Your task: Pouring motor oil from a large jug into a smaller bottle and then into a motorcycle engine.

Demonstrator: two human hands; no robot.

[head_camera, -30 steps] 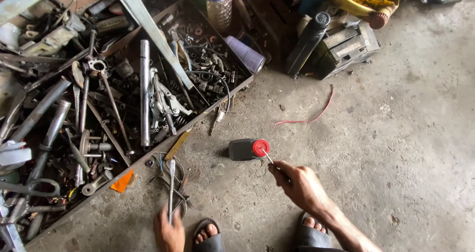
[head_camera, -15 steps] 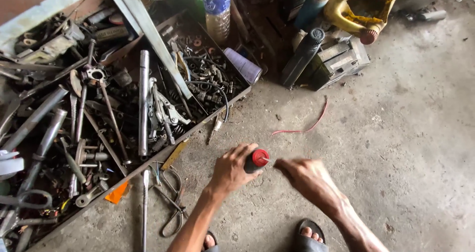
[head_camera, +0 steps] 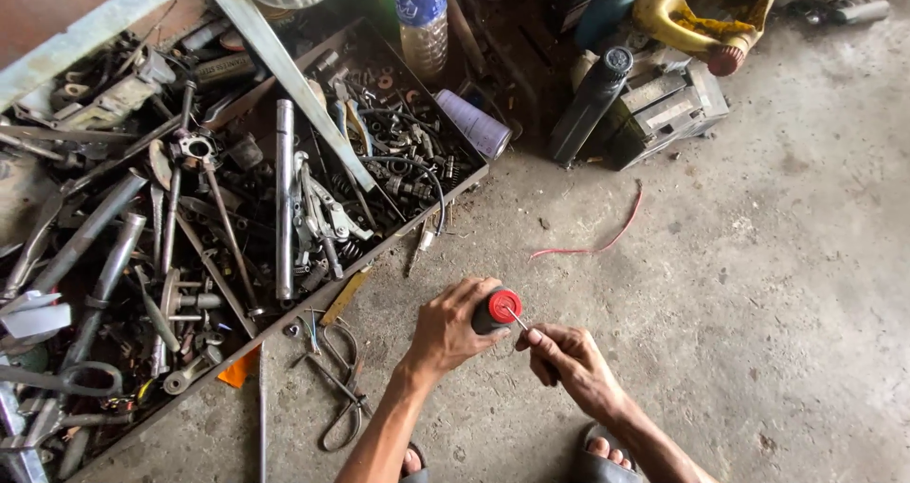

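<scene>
My left hand (head_camera: 445, 327) is wrapped around a small dark cylinder with a red round end (head_camera: 500, 307), held just above the concrete floor. My right hand (head_camera: 567, 360) sits close beside it on the right, fingers pinched on a thin metal pin (head_camera: 518, 320) whose tip touches the red end. Both forearms reach in from the bottom edge, and my feet in sandals (head_camera: 607, 455) show below them.
A large wooden tray (head_camera: 313, 298) full of metal tools, rods and parts fills the left side. Pliers (head_camera: 336, 388) and an orange scrap (head_camera: 237, 369) lie on the floor by its edge. A red wire (head_camera: 607, 241), a plastic bottle (head_camera: 422, 18), a black shock absorber (head_camera: 588, 104) and a yellow part (head_camera: 701, 18) lie at the back.
My left hand left the tool on the floor at lower left and took hold of the dark cylinder. My right hand moved in closer with the pin against the red end.
</scene>
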